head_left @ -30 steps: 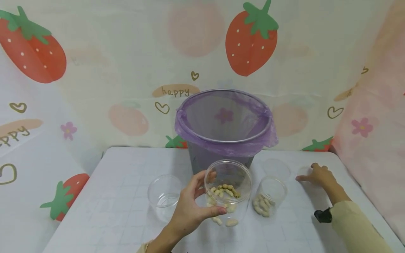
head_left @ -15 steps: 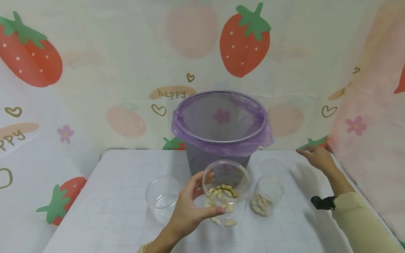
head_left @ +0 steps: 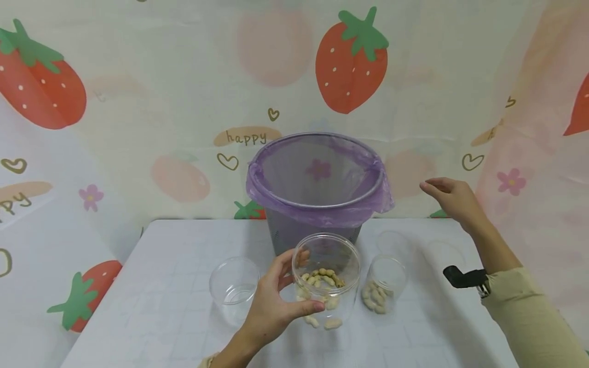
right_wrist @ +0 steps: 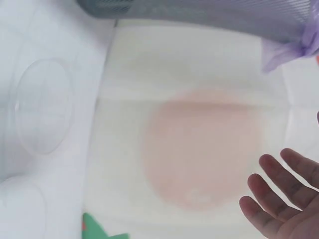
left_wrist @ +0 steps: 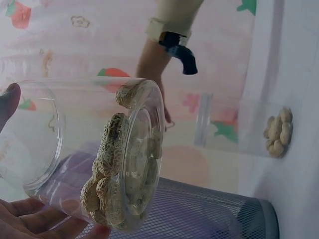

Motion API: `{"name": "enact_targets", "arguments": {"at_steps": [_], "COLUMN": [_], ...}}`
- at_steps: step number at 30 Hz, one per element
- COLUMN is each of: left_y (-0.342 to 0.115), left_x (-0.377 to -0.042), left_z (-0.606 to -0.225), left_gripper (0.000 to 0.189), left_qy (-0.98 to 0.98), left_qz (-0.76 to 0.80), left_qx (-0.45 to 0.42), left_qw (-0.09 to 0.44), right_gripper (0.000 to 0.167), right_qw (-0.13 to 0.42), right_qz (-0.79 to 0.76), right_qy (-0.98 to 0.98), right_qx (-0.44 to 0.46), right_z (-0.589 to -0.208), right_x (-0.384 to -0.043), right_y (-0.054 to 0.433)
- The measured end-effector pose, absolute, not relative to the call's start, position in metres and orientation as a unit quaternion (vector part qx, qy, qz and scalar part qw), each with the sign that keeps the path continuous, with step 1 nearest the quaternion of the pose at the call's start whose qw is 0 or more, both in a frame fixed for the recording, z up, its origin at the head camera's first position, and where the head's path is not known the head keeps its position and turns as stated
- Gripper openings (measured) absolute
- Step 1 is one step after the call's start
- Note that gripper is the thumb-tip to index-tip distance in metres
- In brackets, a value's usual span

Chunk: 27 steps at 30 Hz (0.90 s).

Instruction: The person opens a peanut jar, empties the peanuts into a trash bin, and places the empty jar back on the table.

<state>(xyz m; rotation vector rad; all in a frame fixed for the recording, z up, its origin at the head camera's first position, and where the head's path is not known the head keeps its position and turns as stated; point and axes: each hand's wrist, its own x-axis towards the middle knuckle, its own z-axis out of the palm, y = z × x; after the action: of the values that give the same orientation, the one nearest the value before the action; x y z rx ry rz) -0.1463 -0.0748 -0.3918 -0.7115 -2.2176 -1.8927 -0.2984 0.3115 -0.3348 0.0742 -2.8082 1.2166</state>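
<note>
My left hand [head_left: 276, 301] grips a clear round plastic tub [head_left: 352, 278], tilted above the table, its fingers and thumb on either side. Unshelled peanuts [left_wrist: 112, 159] lie at the tub's bottom. My right hand [head_left: 455, 202] is raised above the table's far right edge; its fingers look extended in the right wrist view, and nothing shows in them. Nearest below it lies a thin clear round lid [head_left: 445, 254]. A second clear lid [head_left: 393, 242] is to its left. A smaller clear cup [head_left: 399, 278] with peanuts [head_left: 376, 297] stands right of the held tub.
A mesh bin [head_left: 285, 235] lined with a purple bag [head_left: 322, 214] stands at the table's back middle, just beyond the held tub. Left of my left hand stands another clear tub [head_left: 234, 286]. A strawberry-print curtain [head_left: 184, 76] hangs behind the white table [head_left: 152, 306].
My right hand has risen from the far right of the table, where it was by a clear lid, into the air. My left hand keeps holding the tub. The head view has shifted slightly.
</note>
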Motion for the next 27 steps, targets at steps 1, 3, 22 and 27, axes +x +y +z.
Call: {"name": "enact_targets", "arguments": {"at_steps": [1, 3, 22, 27], "left_y": [-0.075, -0.075, -0.074, -0.074], "left_x": [-0.146, -0.146, -0.146, -0.145], "left_z": [-0.392, -0.392, -0.393, -0.393], "left_gripper": [0.081, 0.081, 0.082, 0.082], "left_qy": [-0.738, -0.740, -0.738, -0.738], "left_qz": [-0.628, -0.627, -0.631, -0.632], "left_qx": [-0.236, -0.234, -0.230, -0.228], "left_qw": [0.070, 0.069, 0.065, 0.060], "right_gripper": [0.069, 0.069, 0.059, 0.060], "right_qw": [0.041, 0.045, 0.066, 0.060], "right_qz": [0.403, 0.413, 0.465, 0.464], "right_qy": [-0.914, -0.909, -0.879, -0.880], "right_qx": [0.027, 0.032, 0.085, 0.089], "right_z": [-0.331, -0.323, -0.291, -0.293], "right_x": [-0.298, -0.298, -0.295, -0.299], "right_y": [0.308, 0.302, 0.241, 0.229]}}
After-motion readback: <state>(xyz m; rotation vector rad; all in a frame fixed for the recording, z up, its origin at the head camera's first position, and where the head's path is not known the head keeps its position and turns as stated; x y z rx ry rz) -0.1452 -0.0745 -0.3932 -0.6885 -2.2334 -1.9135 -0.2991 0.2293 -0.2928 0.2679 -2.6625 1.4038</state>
